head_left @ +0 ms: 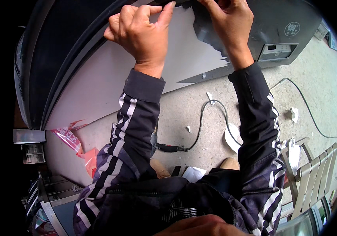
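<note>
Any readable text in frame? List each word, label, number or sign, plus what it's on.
Round white emblem on the grey appliance: one large character with smaller marks; wording not copied here.
Recessed control panel on the same appliance: small print, too small to read.
Pink-and-white plastic strip at left: large pale lettering, too crumpled and blurred to read fully; not copied here.

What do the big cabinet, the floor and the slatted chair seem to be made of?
Cabinet: perhaps smooth metal; its grey layer ends raggedly against white, like torn film. Floor: probably matt concrete, pale and mottled. Slatted chair: painted wood or plastic; the dull beige surface shows no clear grain.
</note>
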{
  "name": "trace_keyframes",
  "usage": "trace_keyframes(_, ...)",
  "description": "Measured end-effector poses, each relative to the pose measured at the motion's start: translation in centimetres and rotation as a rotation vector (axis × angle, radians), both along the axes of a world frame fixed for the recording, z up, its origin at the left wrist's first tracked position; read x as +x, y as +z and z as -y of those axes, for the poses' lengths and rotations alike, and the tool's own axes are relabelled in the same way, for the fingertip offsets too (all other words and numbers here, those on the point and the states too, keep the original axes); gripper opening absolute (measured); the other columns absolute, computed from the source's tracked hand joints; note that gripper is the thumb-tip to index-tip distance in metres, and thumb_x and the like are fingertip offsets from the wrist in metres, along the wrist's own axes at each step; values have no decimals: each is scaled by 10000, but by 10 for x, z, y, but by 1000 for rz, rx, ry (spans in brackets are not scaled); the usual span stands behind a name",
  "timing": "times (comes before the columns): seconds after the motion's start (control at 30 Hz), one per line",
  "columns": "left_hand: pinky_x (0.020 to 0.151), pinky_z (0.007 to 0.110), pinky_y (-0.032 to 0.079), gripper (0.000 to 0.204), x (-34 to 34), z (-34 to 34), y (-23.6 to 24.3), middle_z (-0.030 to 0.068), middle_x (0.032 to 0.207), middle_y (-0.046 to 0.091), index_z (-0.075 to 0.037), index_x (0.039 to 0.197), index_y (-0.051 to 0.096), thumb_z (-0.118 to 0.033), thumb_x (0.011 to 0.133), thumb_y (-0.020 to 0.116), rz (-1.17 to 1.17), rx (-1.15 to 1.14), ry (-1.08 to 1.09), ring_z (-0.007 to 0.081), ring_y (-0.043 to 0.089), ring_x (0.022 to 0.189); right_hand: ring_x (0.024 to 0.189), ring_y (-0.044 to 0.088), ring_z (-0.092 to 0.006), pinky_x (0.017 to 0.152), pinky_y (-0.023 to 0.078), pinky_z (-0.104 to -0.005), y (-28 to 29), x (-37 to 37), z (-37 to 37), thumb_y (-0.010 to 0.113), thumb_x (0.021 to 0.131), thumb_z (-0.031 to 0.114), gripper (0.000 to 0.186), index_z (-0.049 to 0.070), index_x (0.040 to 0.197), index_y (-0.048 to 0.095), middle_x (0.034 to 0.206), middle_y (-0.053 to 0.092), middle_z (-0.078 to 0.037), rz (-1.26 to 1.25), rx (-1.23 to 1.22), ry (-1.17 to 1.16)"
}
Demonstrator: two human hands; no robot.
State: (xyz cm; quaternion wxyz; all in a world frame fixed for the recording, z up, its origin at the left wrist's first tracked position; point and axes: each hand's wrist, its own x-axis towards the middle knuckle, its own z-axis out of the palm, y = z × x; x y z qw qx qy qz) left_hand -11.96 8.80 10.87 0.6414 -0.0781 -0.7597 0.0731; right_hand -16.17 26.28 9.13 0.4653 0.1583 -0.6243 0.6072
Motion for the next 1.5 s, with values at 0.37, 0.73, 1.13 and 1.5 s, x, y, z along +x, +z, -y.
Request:
trace_keyframes(0.37,847,420,312,263,7,0,5,-39,822,595,-210,735,744,-414,687,902,33,-8,-64,204,519,913,574,560,-194,547,448,-310,-23,3,7,844,766,150,305,-7,751,583,673,576,-101,100,-64,84)
trace_keyframes(0.73,841,415,311,268,9,7,5,-45,798,584,-217,720,737,-434,694,893,67,-28,-40,191,522,893,553,591,-227,531,449,-325,-25,8,15,843,771,146,314,-8,721,574,657,592,-133,72,-75,97)
trace_keyframes(1.13,822,409,320,286,2,0,14,-42,805,600,-215,771,769,-466,700,886,67,-180,-8,184,524,889,572,521,-83,532,435,-255,-30,3,7,836,796,119,283,0,751,583,637,577,-48,141,-135,88)
trace_keyframes(1.5,821,406,314,280,10,-1,17,-46,809,609,-231,782,778,-482,706,876,98,-177,-22,181,528,894,611,562,-36,568,449,-189,-54,-3,7,872,798,272,297,37,804,691,671,648,16,61,-83,122)
